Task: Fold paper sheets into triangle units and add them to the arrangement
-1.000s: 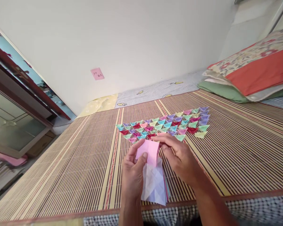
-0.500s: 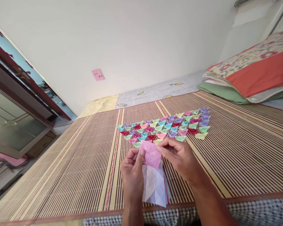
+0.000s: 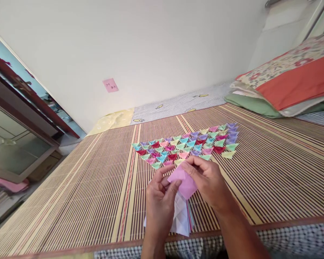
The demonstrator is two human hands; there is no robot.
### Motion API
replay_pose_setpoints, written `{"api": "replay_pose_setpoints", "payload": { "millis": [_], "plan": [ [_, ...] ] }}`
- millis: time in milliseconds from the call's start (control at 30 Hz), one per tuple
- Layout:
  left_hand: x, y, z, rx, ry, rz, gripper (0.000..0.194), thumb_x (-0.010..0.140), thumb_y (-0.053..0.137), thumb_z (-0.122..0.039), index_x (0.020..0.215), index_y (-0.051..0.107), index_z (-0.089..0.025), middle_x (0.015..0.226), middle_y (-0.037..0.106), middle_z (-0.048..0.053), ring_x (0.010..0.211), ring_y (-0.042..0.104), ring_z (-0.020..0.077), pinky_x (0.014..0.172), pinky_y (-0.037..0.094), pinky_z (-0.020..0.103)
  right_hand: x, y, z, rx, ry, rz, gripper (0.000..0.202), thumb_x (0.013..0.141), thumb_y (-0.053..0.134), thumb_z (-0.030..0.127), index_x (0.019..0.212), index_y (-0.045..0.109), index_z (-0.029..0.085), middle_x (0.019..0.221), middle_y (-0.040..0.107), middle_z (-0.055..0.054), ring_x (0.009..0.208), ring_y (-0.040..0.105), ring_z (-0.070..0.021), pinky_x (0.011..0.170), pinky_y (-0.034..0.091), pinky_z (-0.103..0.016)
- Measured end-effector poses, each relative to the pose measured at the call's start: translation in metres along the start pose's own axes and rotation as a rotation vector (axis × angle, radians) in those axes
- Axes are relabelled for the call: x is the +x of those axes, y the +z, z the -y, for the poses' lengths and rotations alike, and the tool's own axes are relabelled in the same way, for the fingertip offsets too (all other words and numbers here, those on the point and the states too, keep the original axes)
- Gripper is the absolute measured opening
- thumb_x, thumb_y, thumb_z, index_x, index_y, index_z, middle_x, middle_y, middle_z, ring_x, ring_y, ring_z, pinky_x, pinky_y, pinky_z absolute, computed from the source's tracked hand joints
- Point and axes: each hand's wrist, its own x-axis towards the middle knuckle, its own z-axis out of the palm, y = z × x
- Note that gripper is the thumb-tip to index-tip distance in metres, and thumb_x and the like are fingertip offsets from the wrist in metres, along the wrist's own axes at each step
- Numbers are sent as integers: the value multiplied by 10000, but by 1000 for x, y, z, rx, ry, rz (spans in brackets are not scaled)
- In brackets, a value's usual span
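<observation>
Here we are with both hands busy on one thing: a folded pink paper square (image 3: 187, 187), caught right between them. Our left hand (image 3: 159, 201) has its thumb pressed on the near face by the left-hand corner, fingers tucked behind, so that grip is pinched on the paper. Our right hand (image 3: 209, 180) is pinched on it too, thumb across the upper corner, its fingertips hidden behind.

And look at how it sits! The square is turned on its point, one corner aimed down towards us, and being about as wide as it is tall, it shows no clear long axis. Neither hand is nearer; both touch it, the left grip from the side, the right from above.

Just below the grips, partly covered by our left hand, lies a stack of creased white paper (image 3: 181, 217), coloured edges peeping out on its right. Beyond the grips, on the striped slat mat (image 3: 91, 194), we have row upon row of small winged folded-paper pieces (image 3: 191, 143) in green, red, purple, pink and yellow, the nearest row just past our fingertips.
</observation>
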Motion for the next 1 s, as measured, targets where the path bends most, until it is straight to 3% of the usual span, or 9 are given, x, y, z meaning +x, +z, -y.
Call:
{"api": "replay_pose_setpoints", "payload": {
  "millis": [167,400,500,667,867,1000],
  "plan": [
    [-1,0,-1,21,55,-50,353,844,814,-301,1153,684,-189,820,779,33,728,723,160,670,568,246,1,2,-4,0,-27,-47,289,978,599,367,751,631,191,640,524,28,580,448,-127,514,338,-248],
    [-3,-4,-2,126,175,-109,198,917,727,-302,1086,681,-208,929,755,46,810,708,165,730,565,263,0,3,0,-94,-111,-56,285,994,573,329,747,619,195,631,525,31,573,454,-126,525,344,-251],
    [-4,-7,-6,244,213,-65,135,905,725,-242,1038,711,-227,964,736,38,865,684,169,744,534,255,0,5,4,-109,-136,-30,282,992,574,318,745,624,192,634,547,26,582,479,-130,541,361,-255],
    [-6,-9,-10,358,150,68,93,893,720,-206,933,802,-226,793,718,15,720,628,149,657,489,243,-1,6,7,-71,-136,46,313,982,581,304,689,588,194,628,533,30,604,492,-130,573,379,-258],
    [-2,-15,-7,260,136,-135,170,869,772,-316,1010,834,-244,827,770,32,714,650,151,604,510,222,1,-3,-2,110,9,161,237,955,661,377,803,666,196,685,525,40,624,466,-121,565,373,-247],
    [-1,-18,-7,177,101,-184,200,891,750,-363,1031,837,-249,840,774,32,736,658,150,642,532,229,1,-3,-5,75,-3,122,177,941,678,316,809,676,198,693,555,36,632,490,-124,571,384,-251]
  ]
}}
